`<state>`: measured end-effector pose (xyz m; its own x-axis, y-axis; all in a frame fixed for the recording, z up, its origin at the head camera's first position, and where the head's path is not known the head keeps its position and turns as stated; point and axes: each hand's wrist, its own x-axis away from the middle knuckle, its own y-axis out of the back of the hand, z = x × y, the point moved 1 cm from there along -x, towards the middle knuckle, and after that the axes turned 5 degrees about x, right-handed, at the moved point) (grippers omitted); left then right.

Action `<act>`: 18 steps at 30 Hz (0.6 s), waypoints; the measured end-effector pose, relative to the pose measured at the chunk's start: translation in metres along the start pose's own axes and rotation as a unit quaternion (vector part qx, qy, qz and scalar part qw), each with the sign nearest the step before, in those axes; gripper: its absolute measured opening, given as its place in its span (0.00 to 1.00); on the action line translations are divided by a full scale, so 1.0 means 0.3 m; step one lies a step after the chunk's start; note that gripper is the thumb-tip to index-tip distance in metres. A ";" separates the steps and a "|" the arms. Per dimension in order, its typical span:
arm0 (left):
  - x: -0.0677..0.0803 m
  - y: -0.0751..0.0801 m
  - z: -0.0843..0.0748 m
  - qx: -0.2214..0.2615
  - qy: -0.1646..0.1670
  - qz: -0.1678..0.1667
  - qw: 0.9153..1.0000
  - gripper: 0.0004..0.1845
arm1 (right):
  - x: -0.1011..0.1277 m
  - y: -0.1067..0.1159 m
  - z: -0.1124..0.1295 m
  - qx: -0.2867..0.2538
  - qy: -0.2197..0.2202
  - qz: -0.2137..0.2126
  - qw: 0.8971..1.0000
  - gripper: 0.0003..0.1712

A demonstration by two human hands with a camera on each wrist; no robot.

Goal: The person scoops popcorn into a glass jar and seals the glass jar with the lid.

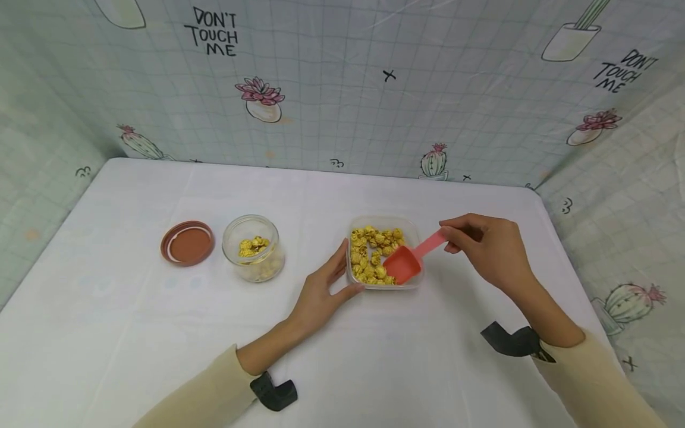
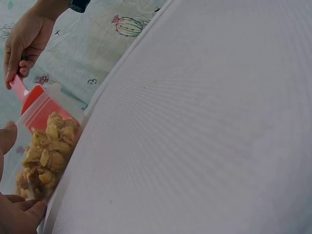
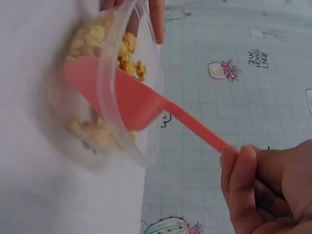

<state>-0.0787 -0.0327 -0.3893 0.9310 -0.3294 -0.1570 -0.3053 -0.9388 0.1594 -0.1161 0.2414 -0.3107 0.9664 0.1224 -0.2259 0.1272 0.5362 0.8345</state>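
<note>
- The right hand (image 1: 489,249) pinches the end of the pink scoop's handle between curled fingertips (image 3: 239,168) and thumb; the pink scoop (image 1: 409,258) slants down and away from those fingers, its bowl sitting inside the clear container (image 1: 412,224) among the popcorn (image 1: 371,252).
- From the right wrist view, the scoop's bowl crosses the container's rim, with yellow pieces on both sides of it.
- The left hand (image 1: 321,294) lies at the container's near left corner, fingers mostly straight and spread, thumb against the front wall and the index finger along the left side. It steadies the container rather than wrapping round it.
- In the left wrist view the thumb (image 2: 7,139) and a fingertip bracket the container's wall, popcorn just beyond them.
- Well to the left of the left hand's fingers stands a small glass jar (image 1: 253,248) with some popcorn in it, uncapped.
- Just beyond the jar, farther from the fingers, its brown lid (image 1: 187,242) lies flat on the white table (image 1: 134,309).
</note>
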 end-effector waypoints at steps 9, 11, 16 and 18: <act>-0.005 0.002 0.007 0.008 -0.014 0.004 1.000 0.42 | 0.072 -0.033 -0.019 -0.057 -0.088 -0.022 0.994 0.18; -0.005 0.002 0.008 0.009 -0.015 0.004 1.000 0.42 | 0.082 -0.040 -0.023 -0.072 -0.106 -0.023 0.991 0.19; -0.005 0.001 0.006 0.007 -0.011 0.003 1.000 0.42 | 0.103 -0.066 -0.032 -0.104 -0.139 -0.021 0.985 0.20; -0.004 0.000 0.006 0.007 -0.012 0.001 1.000 0.42 | 0.112 -0.078 -0.034 -0.118 -0.152 -0.018 0.981 0.20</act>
<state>-0.0803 -0.0326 -0.3909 0.9253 -0.3338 -0.1797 -0.3103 -0.9392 0.1470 -0.0891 0.2415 -0.3429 0.9888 -0.1353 -0.0632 0.1419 0.7190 0.6804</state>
